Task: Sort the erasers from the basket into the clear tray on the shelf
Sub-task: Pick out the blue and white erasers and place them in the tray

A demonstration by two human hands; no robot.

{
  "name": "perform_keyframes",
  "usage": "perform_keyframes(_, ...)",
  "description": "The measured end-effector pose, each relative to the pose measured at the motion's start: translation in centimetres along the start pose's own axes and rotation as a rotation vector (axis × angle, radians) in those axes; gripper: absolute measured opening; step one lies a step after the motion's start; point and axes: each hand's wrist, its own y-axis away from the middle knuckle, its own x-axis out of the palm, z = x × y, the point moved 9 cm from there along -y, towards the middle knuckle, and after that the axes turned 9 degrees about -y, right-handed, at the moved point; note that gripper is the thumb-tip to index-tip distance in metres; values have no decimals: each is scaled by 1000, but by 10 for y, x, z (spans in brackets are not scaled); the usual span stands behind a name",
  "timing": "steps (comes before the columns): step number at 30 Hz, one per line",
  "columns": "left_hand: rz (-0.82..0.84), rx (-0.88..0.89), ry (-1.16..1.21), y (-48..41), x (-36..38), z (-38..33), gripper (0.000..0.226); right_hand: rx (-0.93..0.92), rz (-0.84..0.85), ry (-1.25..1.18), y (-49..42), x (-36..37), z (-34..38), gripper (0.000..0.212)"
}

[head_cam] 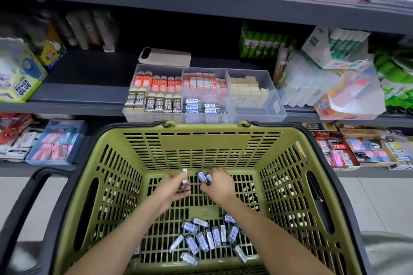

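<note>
At the lower centre of the frame, a loose heap of small blue-and-white sleeved erasers (207, 239) lies on the floor of the olive-green slotted plastic basket (201, 140) with its black rim. The heap sits under the forearms, nearer the viewer than both hands. Further in, at the middle of the frame, the two hands hover close together but not touching, above the basket floor. The left hand (173, 187) has its fingers curled round a small eraser with a white end (184, 179) that pokes up out of the grip. The right hand (218, 183) clutches a couple of blue-sleeved erasers (202, 177), which stick out toward the left hand. Beyond the basket's far wall, the clear plastic divided tray (277, 105) stands on the grey metal shelf (89, 91). Its left compartments hold orange-sleeved erasers (156, 81) and black 2B erasers (154, 102). The middle front compartment holds stacked blue-labelled erasers (201, 107), and cream blocks (245, 91) fill the right one. A pale rectangular case (165, 57) lies just behind the tray.
</note>
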Motion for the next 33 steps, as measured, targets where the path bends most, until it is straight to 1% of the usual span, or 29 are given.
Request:
perform_keyframes(1,40,-41,129,5,1,-1,12,19,14,-46,3,-2,1,18)
perform_keyframes(2,62,-63,213,10,0,-3,16,45,36,-120,7,-3,2,23)
perform_keyframes(3,74,-70,248,14,-1,-7,22,59,49,-211,10,-5,3,25)
perform_keyframes(5,87,-81,270,25,-1,-15,29,66,39,-387,20,-16,11,20)
perform_keyframes(6,105,-92,282,32,1,-19,26,58,20,-456,26,-25,17,17)
perform_keyframes(8,188,-103,301,49,12,-29,17,5,-7,-520,38,-47,34,16)
perform_keyframes(9,230,-87,300,57,18,-37,18,-40,-22,-513,44,-59,43,16)
perform_keyframes(11,279,-1,302,72,25,-55,22,-120,-58,-512,55,-84,60,15)
perform_keyframes(13,297,131,303,86,28,-77,23,-165,-74,-587,64,-106,71,13)
perform_keyframes(15,286,274,263,101,28,-101,29,-208,-87,-651,72,-128,84,13)
perform_keyframes(17,247,380,231,115,27,-124,32,-276,-64,-700,76,-147,98,16)
perform_keyframes(20,209,460,245,131,21,-153,35,-364,6,-711,77,-175,113,24)
perform_keyframes(21,202,473,255,134,17,-161,38,-356,1,-722,73,-186,112,28)
perform_keyframes(23,184,490,275,139,7,-175,44,-305,-82,-732,57,-214,106,30)
perform_keyframes(25,171,505,296,142,-4,-187,46,-276,-170,-652,36,-239,105,20)
perform_keyframes(26,164,513,306,142,-9,-193,46,-276,-184,-560,24,-246,109,17)
perform_keyframes(28,150,526,341,142,-18,-202,42,-272,-155,-323,2,-249,122,18)
perform_keyframes(31,142,535,396,139,-28,-208,37,-237,-61,50,-23,-236,136,18)
perform_keyframes(33,146,534,405,137,-32,-208,38,-217,0,194,-33,-228,140,13)
